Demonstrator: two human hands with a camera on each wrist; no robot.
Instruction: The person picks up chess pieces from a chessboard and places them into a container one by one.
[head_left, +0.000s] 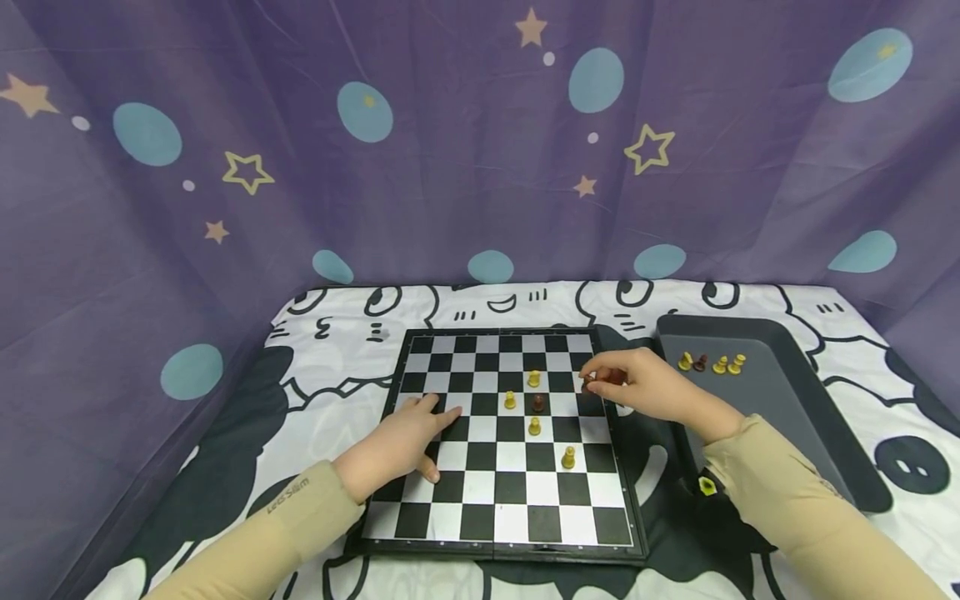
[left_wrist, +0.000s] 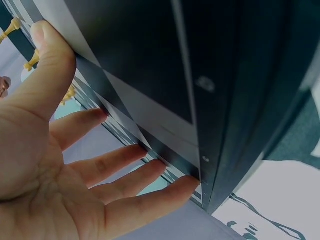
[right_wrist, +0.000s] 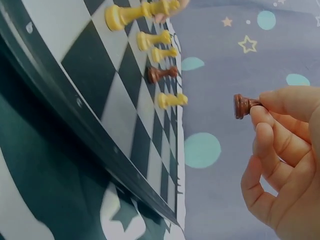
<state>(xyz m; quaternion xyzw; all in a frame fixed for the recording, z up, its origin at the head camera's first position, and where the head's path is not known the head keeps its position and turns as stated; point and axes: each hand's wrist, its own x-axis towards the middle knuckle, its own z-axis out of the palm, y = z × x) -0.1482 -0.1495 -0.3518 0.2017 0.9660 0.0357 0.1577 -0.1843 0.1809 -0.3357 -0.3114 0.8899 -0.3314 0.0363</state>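
My right hand (head_left: 645,383) is above the right edge of a black-and-white chessboard (head_left: 511,457). Between thumb and fingers it pinches a dark brown chess piece (right_wrist: 242,106), base outward; its top is hidden by the fingertips. On the left part of the board, my left hand (head_left: 397,442) rests with fingers spread, the fingertips touching the surface and nothing held. A brown pawn (head_left: 537,403) stands among yellow pawns (head_left: 510,400) near the board's middle. Closer to me, a taller yellow chess piece (head_left: 568,457) stands upright.
Right of the board lies a dark grey tray (head_left: 772,425), partly behind my right forearm, with yellow pieces (head_left: 721,365) and a brown piece (head_left: 700,363) in it. A small yellow-green object (head_left: 707,486) shows by my right sleeve. A purple curtain (head_left: 465,183) hangs behind the table.
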